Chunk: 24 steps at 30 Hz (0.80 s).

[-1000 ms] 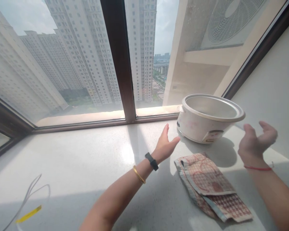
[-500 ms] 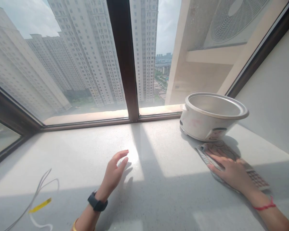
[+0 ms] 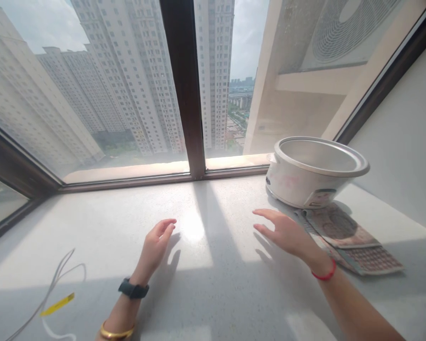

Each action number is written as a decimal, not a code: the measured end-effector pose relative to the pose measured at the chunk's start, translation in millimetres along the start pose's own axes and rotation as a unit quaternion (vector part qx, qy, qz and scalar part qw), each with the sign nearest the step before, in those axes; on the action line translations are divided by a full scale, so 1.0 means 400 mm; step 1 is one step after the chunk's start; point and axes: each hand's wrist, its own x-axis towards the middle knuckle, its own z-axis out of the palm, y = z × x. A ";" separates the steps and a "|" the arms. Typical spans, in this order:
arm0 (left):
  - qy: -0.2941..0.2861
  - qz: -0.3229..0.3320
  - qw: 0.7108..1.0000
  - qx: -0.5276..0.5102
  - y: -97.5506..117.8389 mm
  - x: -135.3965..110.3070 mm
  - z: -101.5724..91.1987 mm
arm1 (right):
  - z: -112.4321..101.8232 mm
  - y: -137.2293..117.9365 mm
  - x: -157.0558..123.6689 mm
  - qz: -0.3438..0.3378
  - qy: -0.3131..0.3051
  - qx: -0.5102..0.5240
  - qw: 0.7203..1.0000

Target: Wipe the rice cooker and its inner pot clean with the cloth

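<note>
My left hand (image 3: 157,240), with a dark watch and a gold bangle on the arm, hovers over the pale windowsill with its fingers loosely apart and nothing in them. Right of it, my right hand (image 3: 283,231), wearing a red string bracelet, is also open and holds nothing. A folded, patterned cloth (image 3: 355,232) lies on the sill just right of that hand. Behind the cloth stands a white rice cooker body (image 3: 298,184) without a lid; its silvery inside shows. The cloth's back edge lies close by the cooker's base.
The white windowsill (image 3: 213,303) runs up to dark window frames (image 3: 195,94). A pale cable (image 3: 53,284) with a yellow tag (image 3: 57,304) lies at the left. A white wall (image 3: 404,128) borders the sill on the right. Tall buildings show through the glass.
My right hand has let go of the cloth and moved left, clear of it; the cloth lies flat on the sill. My left hand has shifted slightly left.
</note>
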 end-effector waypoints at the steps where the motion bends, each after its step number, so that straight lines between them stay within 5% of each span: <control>1: 0.009 -0.004 1.000 0.010 -0.011 -0.002 -0.008 | 0.020 -0.008 0.005 -0.007 -0.003 0.045 0.999; 4: 0.030 -0.007 0.999 0.032 -0.034 -0.007 -0.027 | 0.060 0.009 0.002 0.019 0.057 0.128 0.990; 9: 0.045 0.020 0.998 0.045 -0.040 -0.011 -0.017 | 0.056 0.059 -0.017 0.079 0.119 0.123 0.982; 16: -0.021 0.115 0.986 0.118 -0.039 -0.029 0.023 | 0.084 0.093 0.001 -0.001 0.213 0.078 0.974; 21: -0.049 0.158 0.975 0.150 -0.045 -0.041 0.031 | 0.107 0.085 -0.006 0.069 0.209 0.149 0.964; 24: -0.044 0.180 0.971 0.153 -0.049 -0.048 0.033 | 0.116 0.065 -0.021 0.032 0.211 0.119 0.970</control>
